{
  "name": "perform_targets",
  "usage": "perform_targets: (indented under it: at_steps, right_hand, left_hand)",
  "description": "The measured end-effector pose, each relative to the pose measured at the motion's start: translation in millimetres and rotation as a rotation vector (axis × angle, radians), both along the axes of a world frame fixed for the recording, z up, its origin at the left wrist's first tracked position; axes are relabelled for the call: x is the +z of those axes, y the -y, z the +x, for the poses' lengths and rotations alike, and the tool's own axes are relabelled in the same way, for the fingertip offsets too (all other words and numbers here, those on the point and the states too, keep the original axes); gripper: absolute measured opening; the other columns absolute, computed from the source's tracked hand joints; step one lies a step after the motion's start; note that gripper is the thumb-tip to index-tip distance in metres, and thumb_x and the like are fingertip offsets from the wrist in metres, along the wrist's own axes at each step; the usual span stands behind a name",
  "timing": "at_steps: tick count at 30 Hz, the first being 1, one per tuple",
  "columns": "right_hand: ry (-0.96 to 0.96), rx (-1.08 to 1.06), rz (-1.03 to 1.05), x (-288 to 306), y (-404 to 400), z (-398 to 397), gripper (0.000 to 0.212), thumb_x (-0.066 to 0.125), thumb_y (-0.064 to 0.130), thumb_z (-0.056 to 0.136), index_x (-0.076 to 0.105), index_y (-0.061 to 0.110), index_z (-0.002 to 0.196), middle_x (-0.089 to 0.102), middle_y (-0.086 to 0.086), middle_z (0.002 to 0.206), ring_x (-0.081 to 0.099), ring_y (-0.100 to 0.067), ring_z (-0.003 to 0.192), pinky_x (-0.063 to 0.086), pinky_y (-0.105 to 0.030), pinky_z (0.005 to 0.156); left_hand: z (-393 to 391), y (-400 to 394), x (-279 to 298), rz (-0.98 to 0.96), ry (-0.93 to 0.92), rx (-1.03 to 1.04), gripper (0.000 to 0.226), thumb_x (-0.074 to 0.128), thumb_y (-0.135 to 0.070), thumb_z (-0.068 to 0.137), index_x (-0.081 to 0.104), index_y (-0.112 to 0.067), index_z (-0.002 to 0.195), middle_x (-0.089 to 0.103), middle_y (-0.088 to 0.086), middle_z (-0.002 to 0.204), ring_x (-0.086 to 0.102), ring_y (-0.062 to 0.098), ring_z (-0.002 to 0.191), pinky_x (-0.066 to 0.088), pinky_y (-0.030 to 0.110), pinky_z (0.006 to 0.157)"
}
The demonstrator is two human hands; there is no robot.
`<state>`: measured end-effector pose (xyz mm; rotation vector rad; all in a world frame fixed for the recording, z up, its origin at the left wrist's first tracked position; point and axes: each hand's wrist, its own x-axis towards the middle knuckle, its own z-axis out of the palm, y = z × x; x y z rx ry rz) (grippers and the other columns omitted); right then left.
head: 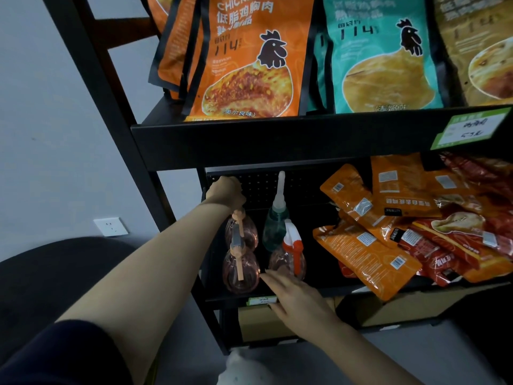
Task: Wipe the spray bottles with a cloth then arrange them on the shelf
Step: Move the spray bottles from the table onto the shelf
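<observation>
Several spray bottles stand on the left of the lower black shelf. A pink bottle with a peach trigger is front left, and another pink bottle stands behind it. My left hand reaches in over the rear pink bottle and grips its top. A green bottle with a white nozzle stands at the back, and a clear bottle with a red and white trigger in front of it. My right hand rests with straight fingers by the shelf's front edge, fingertips near the front bottles. A white cloth lies low in view.
Orange and red snack packets are heaped on the right of the lower shelf. The upper shelf holds upright orange and teal chicken packets. Cardboard boxes sit below. A grey wall with a socket is at left.
</observation>
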<state>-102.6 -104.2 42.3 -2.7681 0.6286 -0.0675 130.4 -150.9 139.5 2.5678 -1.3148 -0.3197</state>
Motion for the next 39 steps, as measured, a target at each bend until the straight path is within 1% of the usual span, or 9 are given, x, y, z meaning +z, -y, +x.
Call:
perform_targets:
  at_steps: [4, 9, 13, 18, 22, 28, 31, 34, 39]
  right_hand:
    - [-0.001, -0.007, -0.005, -1, -1, -1, 0.057, 0.042, 0.026, 0.100, 0.016, 0.025, 0.150, 0.017, 0.008, 0.157, 0.017, -0.012, 0.143, 0.022, -0.026, 0.112]
    - [0.003, -0.009, 0.007, -3, -2, -3, 0.056, 0.042, 0.026, 0.100, 0.017, 0.026, 0.150, 0.019, 0.008, 0.156, 0.019, -0.011, 0.143, 0.022, -0.025, 0.112]
    - [0.000, -0.006, 0.024, -3, -3, -4, 0.056, 0.042, 0.026, 0.100, 0.018, 0.025, 0.150, 0.019, 0.008, 0.156, 0.020, -0.011, 0.142, 0.022, -0.026, 0.112]
    - [0.003, -0.006, 0.026, -4, -1, -5, 0.056, 0.043, 0.026, 0.100, 0.018, 0.025, 0.150, 0.019, 0.008, 0.156, 0.019, -0.010, 0.142, 0.022, -0.024, 0.112]
    - [-0.006, 0.000, 0.039, -5, -2, -4, 0.056, 0.043, 0.026, 0.100, 0.018, 0.025, 0.150, 0.018, 0.008, 0.156, 0.020, -0.011, 0.142, 0.023, -0.025, 0.112]
    - [-0.011, 0.005, 0.051, -7, -5, -6, 0.056, 0.042, 0.027, 0.100, 0.019, 0.025, 0.150, 0.017, 0.008, 0.156, 0.018, -0.010, 0.142, 0.021, -0.024, 0.112]
    - [-0.032, 0.005, 0.067, -8, -2, -12, 0.055, 0.042, 0.028, 0.100, 0.020, 0.026, 0.150, 0.017, 0.010, 0.156, 0.018, -0.009, 0.142, 0.021, -0.024, 0.112]
    - [-0.056, -0.020, 0.070, -7, 7, -23, 0.051, 0.043, 0.029, 0.100, 0.026, 0.027, 0.148, 0.024, 0.012, 0.153, 0.024, -0.007, 0.139, 0.025, -0.023, 0.109]
    - [-0.112, -0.087, 0.065, -5, 35, -44, 0.044, 0.045, 0.031, 0.098, 0.039, 0.028, 0.142, 0.043, 0.011, 0.142, 0.039, -0.007, 0.129, 0.037, -0.024, 0.102]
  left_hand:
    - [-2, -3, 0, 0.012, 0.080, -0.028, 0.008, 0.055, -0.012, 0.089, 0.057, -0.007, 0.083, 0.050, 0.001, 0.065, 0.055, 0.020, 0.067, 0.040, 0.025, 0.050]
    - [-2, -7, 4, 0.009, 0.106, -0.020, 0.028, 0.055, -0.005, 0.086, 0.045, -0.010, 0.060, 0.051, 0.004, 0.063, 0.063, 0.029, 0.075, 0.045, 0.031, 0.058]
    - [4, -9, 2, -0.052, 0.075, -0.022, 0.020, 0.050, 0.000, 0.085, 0.054, -0.006, 0.066, 0.065, 0.013, 0.079, 0.067, 0.031, 0.080, 0.051, 0.033, 0.062]
    - [3, -8, 1, -0.059, 0.081, -0.024, 0.028, 0.048, -0.001, 0.088, 0.046, -0.010, 0.061, 0.051, 0.003, 0.063, 0.063, 0.028, 0.075, 0.043, 0.031, 0.058]
    - [0, -9, 2, -0.047, 0.071, -0.027, 0.018, 0.050, -0.004, 0.089, 0.055, -0.006, 0.072, 0.055, 0.005, 0.067, 0.062, 0.028, 0.074, 0.047, 0.033, 0.060]
    - [-5, -11, 4, -0.010, 0.118, -0.023, 0.025, 0.050, -0.008, 0.090, 0.046, -0.011, 0.065, 0.049, 0.002, 0.064, 0.055, 0.023, 0.067, 0.043, 0.030, 0.058]
    - [-8, -11, 8, 0.043, 0.231, -0.035, 0.027, 0.048, -0.023, 0.094, 0.050, -0.009, 0.072, 0.047, 0.001, 0.065, 0.054, 0.022, 0.069, 0.043, 0.031, 0.060]
    - [-13, -7, 12, -0.020, 0.356, -0.142, 0.038, 0.044, -0.041, 0.096, 0.063, -0.009, 0.088, 0.051, 0.002, 0.077, 0.061, 0.025, 0.087, 0.043, 0.030, 0.065]
    - [-31, 22, 7, -0.103, 0.118, -0.254, 0.043, 0.048, -0.053, 0.091, 0.062, -0.012, 0.090, 0.054, -0.002, 0.071, 0.056, 0.018, 0.074, 0.041, 0.028, 0.061]
